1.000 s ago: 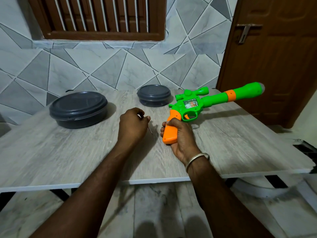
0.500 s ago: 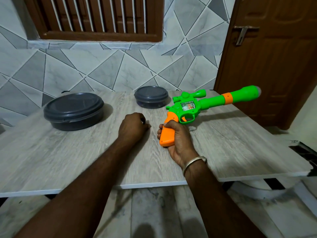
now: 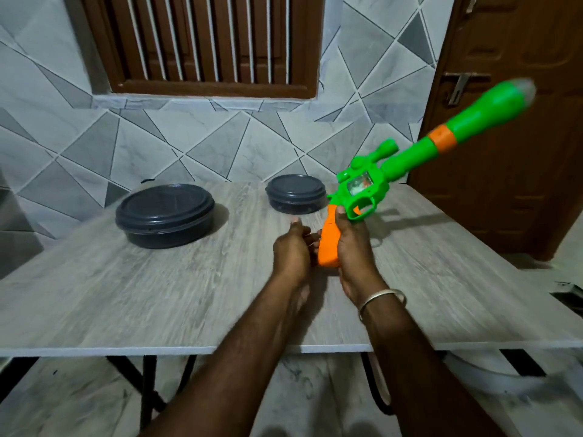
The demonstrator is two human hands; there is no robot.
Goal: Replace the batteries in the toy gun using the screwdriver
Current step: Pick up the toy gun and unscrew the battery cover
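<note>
The toy gun (image 3: 366,192) has a green body, a long green barrel with an orange ring, and an orange grip (image 3: 328,244). My right hand (image 3: 353,250) grips it by the orange grip above the table, with the barrel tilted up to the right. My left hand (image 3: 291,250) is right beside the grip on its left, fingers curled and thumb raised. A thin metal screwdriver tip (image 3: 312,245) barely shows between that hand and the grip; the rest of the tool is hidden in the hand. The view is motion-blurred.
A large dark round lidded container (image 3: 164,214) stands at the back left of the grey wood-look table (image 3: 142,298). A smaller one (image 3: 295,193) sits at the back centre, just left of the gun. A brown door (image 3: 504,152) is at the right.
My right hand has tilted the gun's barrel steeply upward. My left hand has moved right, from a gap away to right against the orange grip.
</note>
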